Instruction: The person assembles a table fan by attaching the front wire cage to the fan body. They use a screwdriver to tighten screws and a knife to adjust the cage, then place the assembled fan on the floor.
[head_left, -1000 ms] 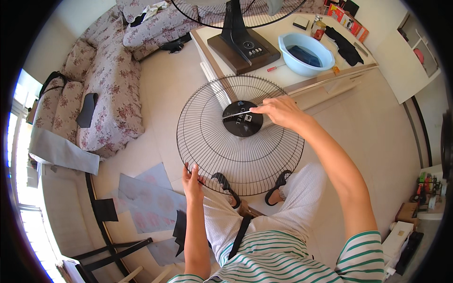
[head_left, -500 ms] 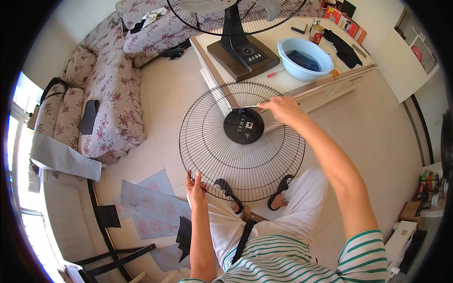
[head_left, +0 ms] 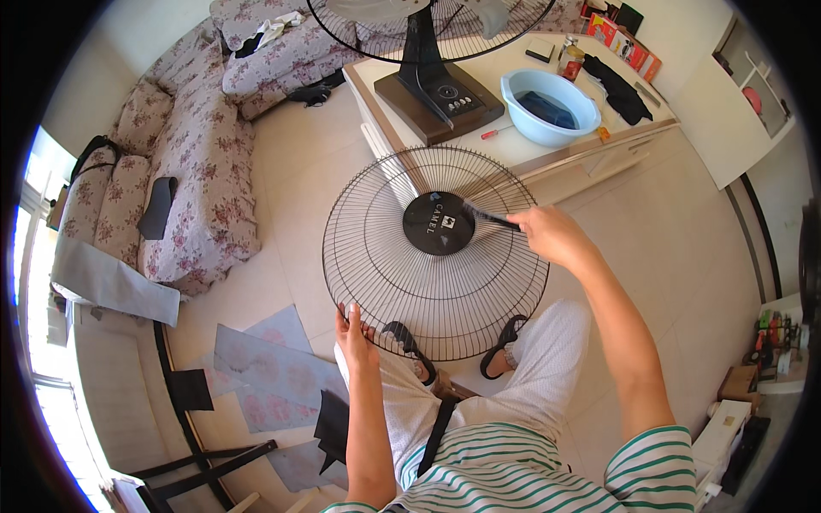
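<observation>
A round black wire fan grille (head_left: pixel 385 278) with a dark disc at its centre is propped in front of my knees. My left hand (head_left: pixel 356 340) grips its rim at the lower left, thumb up. My right hand (head_left: pixel 556 235) is closed round the dark handle of a slim brush (head_left: pixel 494 216), whose bristle end lies against the wires just right of the centre disc. Beyond the grille, the fan's base (head_left: pixel 440 107) stands on a low table, its blades and rear grille cut off by the upper edge.
On the table (head_left: pixel 479 141) are a light blue basin (head_left: pixel 547 128) with water and dark cloth, a jar (head_left: pixel 570 64), a black cloth (head_left: pixel 620 90) and a small red item (head_left: pixel 488 134). A flowered sofa (head_left: pixel 201 171) runs along the left. Grey sheets (head_left: pixel 274 363) lie on the floor.
My right hand has moved right and toward me, taking the brush from the disc's upper edge to its right side. My left hand stays on the rim.
</observation>
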Motion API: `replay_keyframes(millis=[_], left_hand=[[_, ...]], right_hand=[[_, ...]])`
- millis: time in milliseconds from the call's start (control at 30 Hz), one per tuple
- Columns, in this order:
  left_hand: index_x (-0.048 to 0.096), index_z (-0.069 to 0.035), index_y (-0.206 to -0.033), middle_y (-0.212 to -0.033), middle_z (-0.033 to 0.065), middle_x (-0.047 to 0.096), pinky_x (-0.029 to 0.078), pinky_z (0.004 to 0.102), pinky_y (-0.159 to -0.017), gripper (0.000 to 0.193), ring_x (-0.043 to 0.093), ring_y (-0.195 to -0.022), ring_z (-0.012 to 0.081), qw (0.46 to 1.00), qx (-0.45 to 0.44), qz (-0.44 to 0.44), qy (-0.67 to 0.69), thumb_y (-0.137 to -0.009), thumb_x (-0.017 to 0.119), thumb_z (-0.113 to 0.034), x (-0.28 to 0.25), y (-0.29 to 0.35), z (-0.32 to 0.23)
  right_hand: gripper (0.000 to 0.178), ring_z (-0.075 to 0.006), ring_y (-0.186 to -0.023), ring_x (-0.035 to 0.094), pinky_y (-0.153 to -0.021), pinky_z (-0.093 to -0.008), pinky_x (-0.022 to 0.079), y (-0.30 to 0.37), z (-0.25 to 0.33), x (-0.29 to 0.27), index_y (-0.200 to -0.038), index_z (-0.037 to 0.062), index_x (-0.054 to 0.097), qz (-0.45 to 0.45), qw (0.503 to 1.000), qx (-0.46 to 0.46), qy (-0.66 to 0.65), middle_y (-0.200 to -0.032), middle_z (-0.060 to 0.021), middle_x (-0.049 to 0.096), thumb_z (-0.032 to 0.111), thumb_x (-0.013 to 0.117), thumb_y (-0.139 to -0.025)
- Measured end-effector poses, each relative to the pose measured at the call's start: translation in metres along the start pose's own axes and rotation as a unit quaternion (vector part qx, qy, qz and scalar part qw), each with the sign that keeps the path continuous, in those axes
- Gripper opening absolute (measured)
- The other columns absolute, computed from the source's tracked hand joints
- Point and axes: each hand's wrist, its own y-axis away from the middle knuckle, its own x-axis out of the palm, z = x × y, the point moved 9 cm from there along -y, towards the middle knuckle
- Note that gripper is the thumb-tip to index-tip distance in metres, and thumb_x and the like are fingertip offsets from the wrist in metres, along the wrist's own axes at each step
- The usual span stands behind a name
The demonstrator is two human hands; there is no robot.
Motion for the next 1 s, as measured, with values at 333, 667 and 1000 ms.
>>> replay_keyframes(millis=[333,667,1000], left_hand=[[0.039,-0.009,-0.129,-0.079,-0.0058,0.049,0.034,0.0197,-0.051,0.056,0.036,-0.057,0.0039,1.000,0.007,0.007,-0.004,-0.083,0.067,-0.025,-0.007,-0.005,-0.001],[0.044,-0.007,-0.110,-0.073,-0.0043,0.046,0.034,0.0203,-0.048,0.043,0.037,-0.056,0.0056,1.000,0.011,-0.026,0.005,-0.081,0.071,-0.024,-0.004,-0.006,-0.005],[0.051,-0.016,-0.099,-0.070,-0.0058,0.044,0.036,0.0198,-0.055,0.018,0.040,-0.060,0.0062,0.984,-0.069,0.096,0.132,-0.083,0.060,-0.016,0.005,-0.008,-0.008]], right_hand=[[0.048,-0.0320,-0.070,0.060,-0.065,-0.0410,0.048,0.045,0.026,0.012,-0.116,0.0122,0.060,-0.002,0.998,-0.004,0.068,-0.075,-0.0171,0.062,-0.006,0.049,-0.073],[0.031,-0.0317,-0.066,0.059,-0.059,-0.0407,0.046,0.052,-0.013,0.003,-0.108,0.0197,0.065,-0.030,0.997,-0.012,0.068,-0.078,-0.0114,0.064,0.007,0.053,-0.083],[0.033,-0.0295,-0.081,0.059,-0.069,-0.0383,0.047,0.072,-0.071,0.073,-0.101,0.0074,0.059,-0.220,0.959,0.132,-0.119,-0.096,-0.0099,0.058,0.033,0.065,-0.080]])
